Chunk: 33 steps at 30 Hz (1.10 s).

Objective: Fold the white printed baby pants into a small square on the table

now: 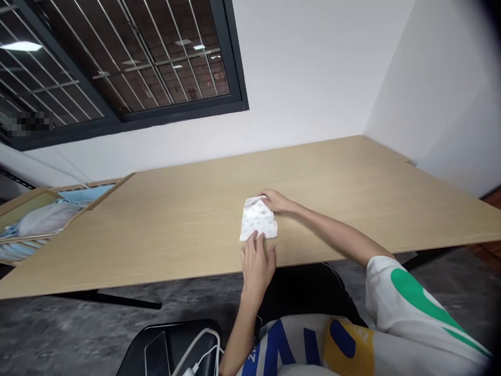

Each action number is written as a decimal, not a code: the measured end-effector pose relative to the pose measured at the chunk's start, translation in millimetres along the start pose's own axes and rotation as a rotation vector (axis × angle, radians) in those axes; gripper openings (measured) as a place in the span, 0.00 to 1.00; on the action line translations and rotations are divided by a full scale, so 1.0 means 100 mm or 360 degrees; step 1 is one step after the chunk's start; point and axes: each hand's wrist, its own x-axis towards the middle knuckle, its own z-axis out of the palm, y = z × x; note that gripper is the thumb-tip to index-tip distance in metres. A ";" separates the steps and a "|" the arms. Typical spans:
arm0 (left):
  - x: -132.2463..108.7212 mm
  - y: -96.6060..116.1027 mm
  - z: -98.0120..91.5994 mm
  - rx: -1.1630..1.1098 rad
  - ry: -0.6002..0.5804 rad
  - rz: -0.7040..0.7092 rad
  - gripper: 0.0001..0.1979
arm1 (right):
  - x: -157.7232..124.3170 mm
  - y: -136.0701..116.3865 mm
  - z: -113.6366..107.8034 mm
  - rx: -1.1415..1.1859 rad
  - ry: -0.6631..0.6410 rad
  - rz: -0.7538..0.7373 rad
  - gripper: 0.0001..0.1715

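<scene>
A small white cloth with a faint printed pattern [258,219] lies folded into a compact square on the light wooden table [176,224], near its front edge. My left hand [256,261] rests at the cloth's near edge, fingers stretched flat with the fingertips on the fabric. My right hand [276,201] reaches in from the right and curls its fingers over the cloth's far right corner, pinching the folded layers.
A wooden crib [43,219] with pale bedding stands at the table's left end. A black stool [172,347] holding a phone and a white cable sits below, by my lap. A barred window and white walls stand behind the table.
</scene>
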 end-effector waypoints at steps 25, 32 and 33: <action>-0.07 0.07 0.10 0.0356 -0.0315 -0.0022 0.32 | -0.35 -0.20 0.65 -0.0071 -0.0802 -0.0758 0.36; -0.08 0.06 0.09 0.0383 -0.0364 -0.0055 0.35 | 0.04 0.20 0.53 -0.0438 -0.0663 -0.0560 0.43; -0.08 0.06 0.09 0.0378 -0.0364 -0.0051 0.35 | 0.09 0.25 0.51 -0.0455 -0.0654 -0.0549 0.42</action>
